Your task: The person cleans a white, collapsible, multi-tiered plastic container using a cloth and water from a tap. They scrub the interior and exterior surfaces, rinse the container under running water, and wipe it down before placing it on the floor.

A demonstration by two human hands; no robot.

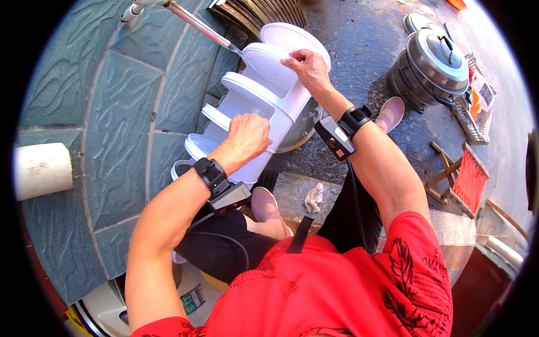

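Observation:
A white plastic tiered rack [283,107] with rounded shelf fronts lies tilted before me, over a round basin [304,134]. My left hand [249,135] is curled over the edge of its side wall, fingertips mostly hidden. Farther up, my right hand [309,71] pinches the rim of an upper shelf between thumb and fingers. Clear water [235,49] runs from the pipe [198,23] onto that upper shelf.
Grey stone-look wall tiles [126,97] border the left, where a thick white pipe [44,172] sticks out. A lidded metal steamer pot [433,69], a white plastic crate [476,105] and a folding stool with red webbing [465,181] stand right. Crumpled tissue [313,198] lies near my feet.

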